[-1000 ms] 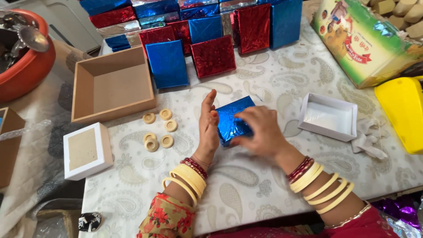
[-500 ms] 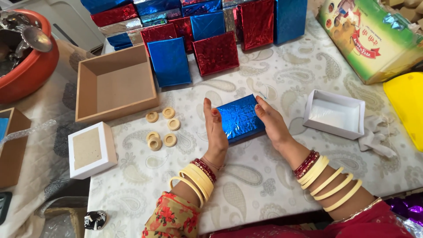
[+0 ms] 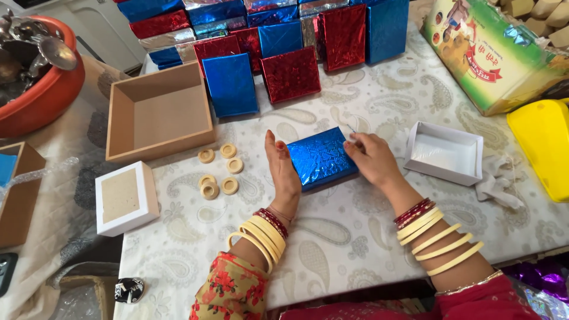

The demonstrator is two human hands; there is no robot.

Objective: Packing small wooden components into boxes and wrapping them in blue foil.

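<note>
Blue foil-wrapped box [image 3: 320, 157] sits mid-table on the paisley tablecloth [image 3: 355, 237], pressed between both hands. Left hand [image 3: 284, 175] stands flat on edge against the box's 9 o'clock side, fingers straight and together. Right hand [image 3: 370, 157] is at the box's 3 o'clock end, fingers curled onto the foil edge, pinching at the top corner. Small cream rings [image 3: 219, 172] lie scattered at 9 o'clock of the left hand, well apart from it. Open brown cardboard box [image 3: 118, 118] at 10 o'clock. Open white tray box [image 3: 447, 172] just at 3 o'clock of the right hand. Wrapped red and blue boxes [image 3: 290, 74] stacked at 12 o'clock. Yellow container [image 3: 545, 148] far at 3 o'clock.
</note>
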